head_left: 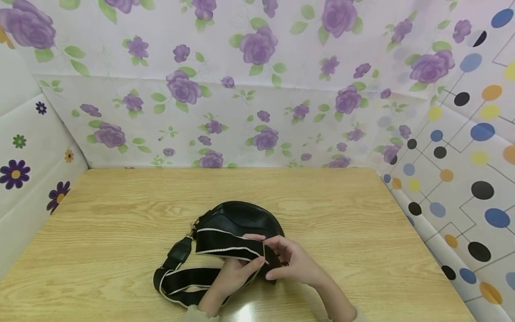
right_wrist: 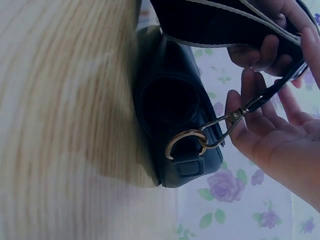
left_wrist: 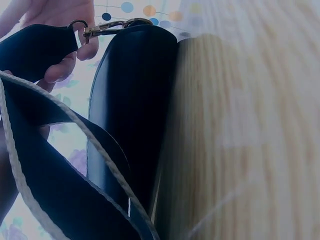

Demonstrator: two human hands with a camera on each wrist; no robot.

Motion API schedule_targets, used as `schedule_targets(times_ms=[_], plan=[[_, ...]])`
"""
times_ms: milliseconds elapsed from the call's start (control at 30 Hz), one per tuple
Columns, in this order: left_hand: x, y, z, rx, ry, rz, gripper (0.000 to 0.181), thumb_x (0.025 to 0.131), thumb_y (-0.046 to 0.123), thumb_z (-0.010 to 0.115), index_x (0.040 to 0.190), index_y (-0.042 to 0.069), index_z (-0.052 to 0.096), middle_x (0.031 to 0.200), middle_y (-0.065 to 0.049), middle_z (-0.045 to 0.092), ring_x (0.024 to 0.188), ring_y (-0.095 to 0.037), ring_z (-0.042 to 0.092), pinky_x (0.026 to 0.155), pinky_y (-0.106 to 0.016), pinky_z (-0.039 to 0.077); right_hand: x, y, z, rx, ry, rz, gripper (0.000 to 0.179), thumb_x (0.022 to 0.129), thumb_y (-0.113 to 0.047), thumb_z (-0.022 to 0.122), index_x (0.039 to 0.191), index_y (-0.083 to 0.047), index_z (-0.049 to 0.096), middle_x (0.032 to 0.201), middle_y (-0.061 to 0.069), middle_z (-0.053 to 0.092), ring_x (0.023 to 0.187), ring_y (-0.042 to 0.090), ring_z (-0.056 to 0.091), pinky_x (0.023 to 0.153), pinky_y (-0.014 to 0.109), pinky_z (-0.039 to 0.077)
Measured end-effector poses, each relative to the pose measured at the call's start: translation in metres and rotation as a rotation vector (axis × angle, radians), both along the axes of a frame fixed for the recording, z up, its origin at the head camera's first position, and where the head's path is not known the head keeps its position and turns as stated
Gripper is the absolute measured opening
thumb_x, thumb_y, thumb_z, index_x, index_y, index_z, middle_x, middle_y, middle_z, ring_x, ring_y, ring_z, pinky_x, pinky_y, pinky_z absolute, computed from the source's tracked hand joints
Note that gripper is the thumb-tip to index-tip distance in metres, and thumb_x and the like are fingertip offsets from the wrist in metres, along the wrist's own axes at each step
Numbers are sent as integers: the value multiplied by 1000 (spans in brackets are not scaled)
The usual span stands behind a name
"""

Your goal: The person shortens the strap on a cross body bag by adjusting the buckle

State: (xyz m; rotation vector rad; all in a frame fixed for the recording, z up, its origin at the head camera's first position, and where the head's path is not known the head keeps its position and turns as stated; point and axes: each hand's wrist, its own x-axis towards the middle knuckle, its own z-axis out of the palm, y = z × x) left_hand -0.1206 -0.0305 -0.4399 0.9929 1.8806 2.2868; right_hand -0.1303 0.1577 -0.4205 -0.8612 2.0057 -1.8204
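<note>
Strap (head_left: 219, 241), black with white edges, is pinched in left hand (head_left: 235, 273), thumb on near side, fingers behind. Right hand (head_left: 297, 264) is at strap's end, fingers bent, partly open; can't tell if it grips. Just beyond, black bag (head_left: 245, 215) sits on wooden table (head_left: 342, 214), strap clipped on by metal clasp (right_wrist: 234, 118); contents not visible. Floral cloth (head_left: 225, 125) hangs behind.
</note>
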Motion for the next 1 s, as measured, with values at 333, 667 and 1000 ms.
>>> schedule_targets(times_ms=[333, 667, 1000], plan=[[0, -1, 0, -23, -56, 19, 37, 88, -1, 53, 121, -10, 39, 117, -21, 47, 98, -15, 53, 81, -26, 44, 3, -1, -3, 0, 28, -116, 49, 72, -3, 73, 115, 1, 50, 101, 14, 56, 83, 17, 55, 66, 28, 46], [-1, -2, 1, -38, -86, 24, 37, 88, 1, 53, 121, -9, 40, 117, -19, 48, 98, -15, 53, 81, -26, 44, 3, -3, -3, -33, -16, -149, 45, 72, -5, 74, 110, 4, 54, 97, 10, 57, 82, 16, 56, 67, 27, 46], [0, -2, 0, -38, -94, 12, 38, 87, 0, 55, 120, -11, 39, 121, -22, 44, 104, -17, 51, 84, -25, 42, 4, -9, -4, -87, -46, -158, 46, 71, -7, 75, 108, 8, 53, 96, 3, 60, 81, 14, 57, 67, 24, 46]])
